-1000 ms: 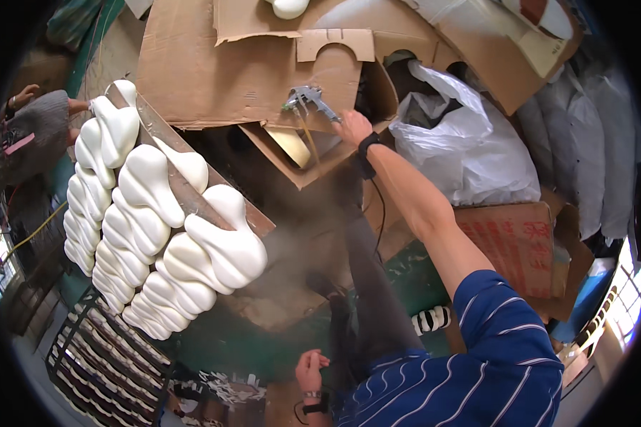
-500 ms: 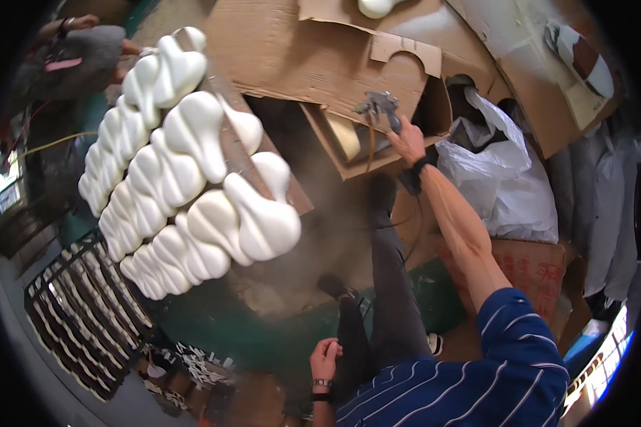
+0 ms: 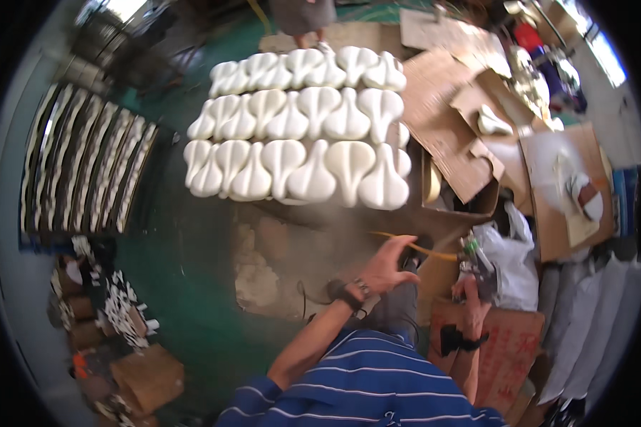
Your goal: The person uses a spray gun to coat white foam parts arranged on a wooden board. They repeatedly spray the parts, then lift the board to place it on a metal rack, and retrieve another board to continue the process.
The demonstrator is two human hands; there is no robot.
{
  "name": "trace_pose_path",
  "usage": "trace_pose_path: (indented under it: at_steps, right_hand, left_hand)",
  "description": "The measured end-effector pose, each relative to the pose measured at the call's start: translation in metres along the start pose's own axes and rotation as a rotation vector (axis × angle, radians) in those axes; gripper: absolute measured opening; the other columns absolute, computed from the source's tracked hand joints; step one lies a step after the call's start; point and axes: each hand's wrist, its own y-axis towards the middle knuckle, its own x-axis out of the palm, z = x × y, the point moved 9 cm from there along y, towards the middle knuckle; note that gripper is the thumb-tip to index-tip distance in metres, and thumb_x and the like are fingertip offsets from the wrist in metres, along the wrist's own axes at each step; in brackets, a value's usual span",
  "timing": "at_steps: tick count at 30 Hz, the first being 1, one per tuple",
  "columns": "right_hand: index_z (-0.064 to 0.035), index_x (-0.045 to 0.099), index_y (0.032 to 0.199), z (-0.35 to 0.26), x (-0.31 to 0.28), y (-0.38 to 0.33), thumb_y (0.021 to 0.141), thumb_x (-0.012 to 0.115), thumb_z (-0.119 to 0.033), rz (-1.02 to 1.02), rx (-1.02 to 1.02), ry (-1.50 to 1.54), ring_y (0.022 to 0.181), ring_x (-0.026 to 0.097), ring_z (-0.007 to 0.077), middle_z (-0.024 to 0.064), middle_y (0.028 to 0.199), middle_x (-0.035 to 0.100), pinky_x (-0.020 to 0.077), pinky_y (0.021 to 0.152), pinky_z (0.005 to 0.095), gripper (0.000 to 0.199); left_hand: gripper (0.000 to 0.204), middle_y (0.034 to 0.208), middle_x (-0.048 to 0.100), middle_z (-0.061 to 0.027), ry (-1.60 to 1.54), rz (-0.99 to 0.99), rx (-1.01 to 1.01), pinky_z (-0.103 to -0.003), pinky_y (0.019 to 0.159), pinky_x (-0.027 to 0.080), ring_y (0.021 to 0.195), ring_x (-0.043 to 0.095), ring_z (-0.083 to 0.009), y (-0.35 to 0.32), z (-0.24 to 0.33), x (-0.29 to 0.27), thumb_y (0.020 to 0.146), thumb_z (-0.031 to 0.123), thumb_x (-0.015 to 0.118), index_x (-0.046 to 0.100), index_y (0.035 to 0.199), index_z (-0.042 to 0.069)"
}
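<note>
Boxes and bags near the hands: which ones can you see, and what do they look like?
Red carton: under the right hand, boxy, pale markings.
White plastic bag: right of the spray gun, crumpled.
Open brown cardboard box: beside the white saddle-shaped pieces.

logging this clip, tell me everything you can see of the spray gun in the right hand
The spray gun is a small metal tool with a greenish part near its top, blurred in this view. The right hand grips it from below and holds it roughly upright over a red cardboard box, next to a white plastic bag. A thin yellow hose runs from it leftward, past the fingers of the open left hand. Whether it is spraying cannot be told.
</note>
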Motion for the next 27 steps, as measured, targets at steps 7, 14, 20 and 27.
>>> trace_pose_path:
  at_steps: [7, 14, 20, 27]
  right_hand:
    - [0.0025, 0.054, 0.119, -0.104, 0.107, -0.125, 0.093, 0.053, -0.025, 0.144, -0.215, -0.148, 0.069, 0.06, 0.0172, 0.0096, 0.086, 0.064, 0.0479, 0.061, 0.0273, 0.038]
    - [0.0026, 0.057, 0.116, -0.222, 0.157, -0.176, 0.086, 0.054, -0.012, 0.165, -0.466, -0.161, 0.071, 0.06, 0.0166, 0.0094, 0.101, 0.061, 0.0491, 0.063, 0.0278, 0.033]
    - [0.0041, 0.052, 0.115, -0.3, 0.106, -0.162, 0.079, 0.053, -0.005, 0.066, -0.597, -0.256, 0.051, 0.041, 0.0052, 0.0102, 0.099, 0.061, 0.0311, 0.044, 0.0192, 0.037]
    - [0.0002, 0.056, 0.11, -0.284, 0.072, -0.143, 0.079, 0.054, -0.007, 0.001, -0.41, -0.422, 0.05, 0.039, 0.0036, 0.0073, 0.097, 0.061, 0.03, 0.044, 0.018, 0.031]
  left_hand:
    - [0.065, 0.119, 0.059, -0.0137, -0.636, -0.432, 0.058, -0.034, 0.096, 0.044, 0.11, 0.058, -0.0241, -0.091, 0.055, 0.022, 0.064, 0.028, 0.087, 0.058, 0.117, 0.003]
    - [0.042, 0.084, 0.07, -0.0093, -0.204, -0.54, -0.039, -0.034, 0.074, 0.053, 0.086, 0.068, -0.0223, -0.181, -0.036, -0.01, 0.073, 0.036, 0.078, 0.066, 0.102, 0.008]
    - [0.032, 0.096, 0.067, -0.0175, 0.322, -0.288, -0.627, -0.044, 0.078, 0.05, 0.092, 0.065, -0.0331, -0.399, -0.317, -0.105, 0.081, 0.033, 0.071, 0.066, 0.096, 0.006]
    - [0.031, 0.092, 0.068, -0.0144, 0.466, -0.121, -1.198, -0.044, 0.078, 0.051, 0.089, 0.064, -0.035, -0.556, -0.305, -0.184, 0.079, 0.039, 0.07, 0.07, 0.095, 0.012]
